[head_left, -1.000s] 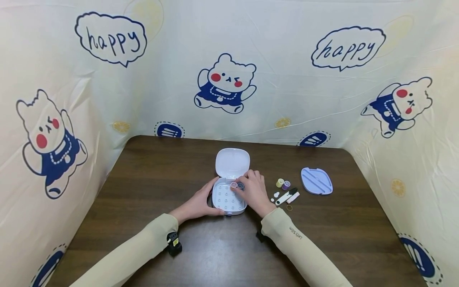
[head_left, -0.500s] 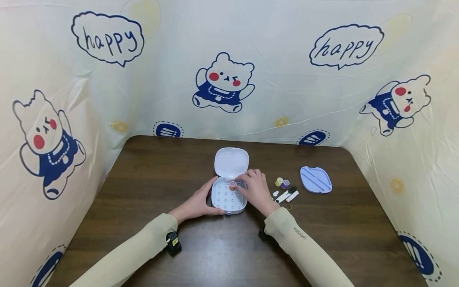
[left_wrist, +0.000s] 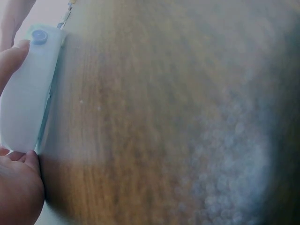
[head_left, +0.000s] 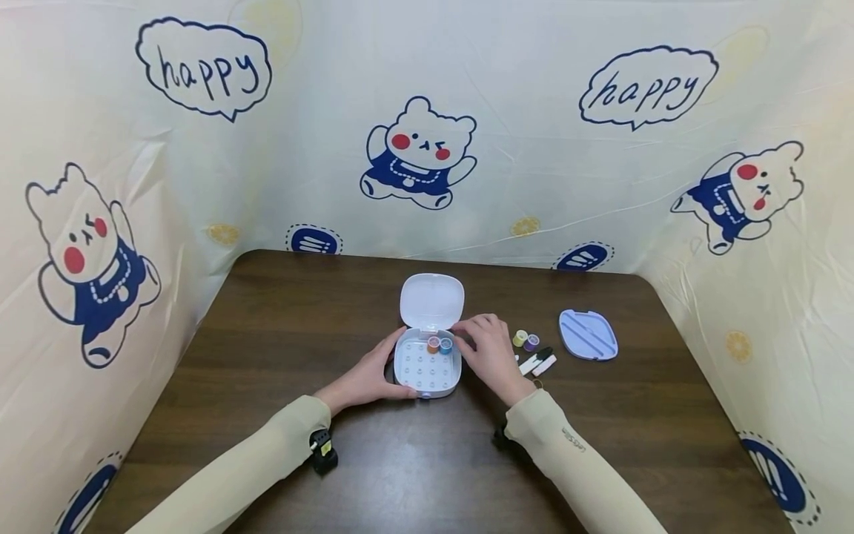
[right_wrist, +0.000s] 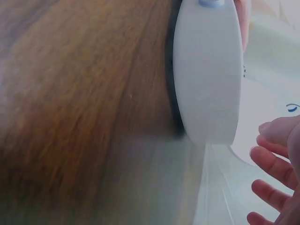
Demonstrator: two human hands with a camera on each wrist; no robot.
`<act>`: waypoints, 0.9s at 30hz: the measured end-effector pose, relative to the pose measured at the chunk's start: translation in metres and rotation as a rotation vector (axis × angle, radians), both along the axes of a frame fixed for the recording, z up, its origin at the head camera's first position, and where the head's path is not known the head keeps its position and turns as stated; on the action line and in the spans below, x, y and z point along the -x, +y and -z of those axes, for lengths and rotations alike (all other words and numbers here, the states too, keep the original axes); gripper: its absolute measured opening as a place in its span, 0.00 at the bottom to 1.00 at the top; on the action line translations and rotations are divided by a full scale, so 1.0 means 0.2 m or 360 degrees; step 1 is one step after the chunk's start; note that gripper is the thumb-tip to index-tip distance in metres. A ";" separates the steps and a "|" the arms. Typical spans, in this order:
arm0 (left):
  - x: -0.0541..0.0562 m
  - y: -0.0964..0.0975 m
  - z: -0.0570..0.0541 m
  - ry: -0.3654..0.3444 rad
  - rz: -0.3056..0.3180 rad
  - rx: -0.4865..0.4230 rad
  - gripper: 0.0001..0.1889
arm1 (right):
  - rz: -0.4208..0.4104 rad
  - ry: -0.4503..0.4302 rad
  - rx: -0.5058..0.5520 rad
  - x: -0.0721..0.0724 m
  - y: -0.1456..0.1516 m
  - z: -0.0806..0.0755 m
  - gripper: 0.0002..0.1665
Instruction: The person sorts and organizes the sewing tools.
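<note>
Left hand (head_left: 369, 378) grips box (right_wrist: 206, 75) round its left edge; right hand (head_left: 492, 350), fingers apart, holding nothing, is nearer to orange spool (head_left: 434, 347) and blue spool (head_left: 445, 346), both upright just left of it, toward box's back right corner.

"Happy" stands in two speech bubbles (head_left: 204, 70) on the backdrop (head_left: 527, 44); small lettering (head_left: 573, 440) on the right sleeve (head_left: 590, 475) is too blurred.
</note>
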State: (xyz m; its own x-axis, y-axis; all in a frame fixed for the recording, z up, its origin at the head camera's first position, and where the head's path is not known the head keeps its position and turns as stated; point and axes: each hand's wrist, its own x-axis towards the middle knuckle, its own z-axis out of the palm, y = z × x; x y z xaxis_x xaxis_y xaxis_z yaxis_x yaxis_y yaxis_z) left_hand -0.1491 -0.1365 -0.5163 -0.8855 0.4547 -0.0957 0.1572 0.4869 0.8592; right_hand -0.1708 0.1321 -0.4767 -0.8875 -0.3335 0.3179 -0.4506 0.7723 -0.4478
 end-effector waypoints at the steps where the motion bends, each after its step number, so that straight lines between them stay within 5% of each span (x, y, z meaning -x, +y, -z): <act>1: 0.00 0.00 0.00 0.0000 0.0002 0.0003 0.65 | 0.0005 0.0004 0.0010 0.00 0.01 0.00 0.11; 27: 0.00 0.00 0.00 0.0024 0.0001 0.0007 0.65 | 0.0074 0.0155 0.0080 -0.06 0.29 0.03 0.11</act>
State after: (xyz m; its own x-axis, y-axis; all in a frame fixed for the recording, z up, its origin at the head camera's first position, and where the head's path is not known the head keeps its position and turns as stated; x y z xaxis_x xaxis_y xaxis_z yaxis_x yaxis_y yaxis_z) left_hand -0.1493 -0.1364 -0.5167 -0.8867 0.4546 -0.0843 0.1705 0.4909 0.8544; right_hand -0.1580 0.1904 -0.4822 -0.8655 -0.2743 0.4190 -0.4585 0.7708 -0.4423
